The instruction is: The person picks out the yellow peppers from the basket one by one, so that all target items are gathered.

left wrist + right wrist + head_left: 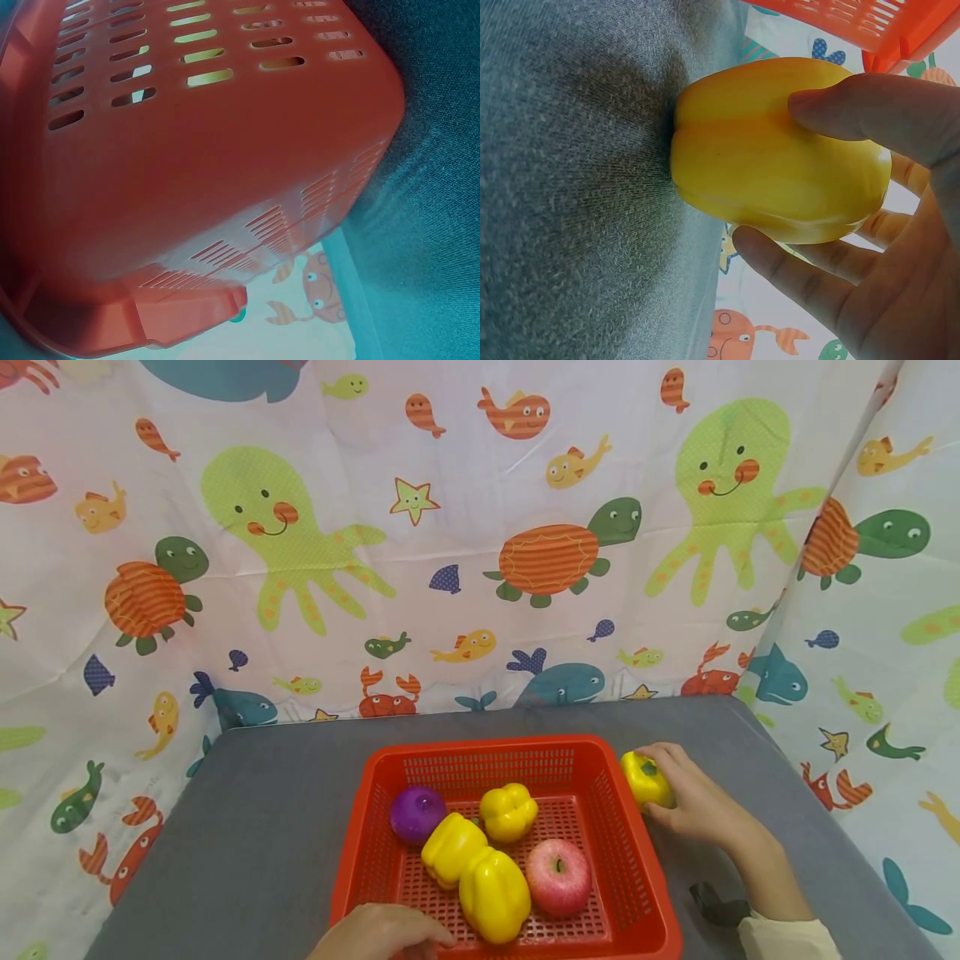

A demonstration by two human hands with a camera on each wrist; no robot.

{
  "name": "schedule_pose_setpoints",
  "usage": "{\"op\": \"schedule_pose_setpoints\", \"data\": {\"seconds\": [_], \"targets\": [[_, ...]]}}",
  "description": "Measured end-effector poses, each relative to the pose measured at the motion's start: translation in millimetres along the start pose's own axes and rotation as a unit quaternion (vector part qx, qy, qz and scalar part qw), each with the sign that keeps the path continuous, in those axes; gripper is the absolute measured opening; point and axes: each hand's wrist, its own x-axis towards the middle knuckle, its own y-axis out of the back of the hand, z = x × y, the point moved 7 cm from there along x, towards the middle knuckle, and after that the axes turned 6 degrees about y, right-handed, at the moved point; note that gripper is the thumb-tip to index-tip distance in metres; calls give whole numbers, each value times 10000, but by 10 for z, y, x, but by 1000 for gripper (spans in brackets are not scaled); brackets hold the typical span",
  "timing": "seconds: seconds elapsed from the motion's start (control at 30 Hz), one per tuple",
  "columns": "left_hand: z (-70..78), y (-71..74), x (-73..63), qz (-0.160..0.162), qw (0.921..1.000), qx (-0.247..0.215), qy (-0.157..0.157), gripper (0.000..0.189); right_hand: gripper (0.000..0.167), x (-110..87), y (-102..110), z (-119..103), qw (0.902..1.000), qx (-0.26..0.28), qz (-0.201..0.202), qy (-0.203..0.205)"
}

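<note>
Beside the right wall of the red plastic basket (637,835), my right hand (693,797) grips a yellow bell pepper (772,150). The thumb presses on one side of it and the fingers lie along the other; its end touches the grey cloth. My left hand (382,931) is at the basket's front rim, its fingers reaching over the edge; the frame cuts off part of it, and the left wrist view shows only the basket's outside. Inside the basket lie a purple onion-like ball (417,815), a red apple (558,877) and three yellow bell peppers (495,893).
Grey cloth (225,827) covers the table. A dark strap-like object (716,906) is beneath my right wrist. A curtain (450,543) printed with sea animals hangs behind the table and along both sides.
</note>
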Motion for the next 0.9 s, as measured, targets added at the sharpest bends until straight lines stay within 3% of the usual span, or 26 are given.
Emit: {"op": "schedule_pose_setpoints", "data": {"seconds": [0.47,0.7,0.9], "targets": [[14,10,-10,-75,9998,-190,-43,36,72,-1,44,4,9999,-87,-39,59],[13,13,-4,-56,9994,-276,187,36,67,40,224,-155,9986,-144,73,501],[18,11,-5,-39,9995,-246,190,37,57,176,365,-424,9953,-124,-94,953]]}}
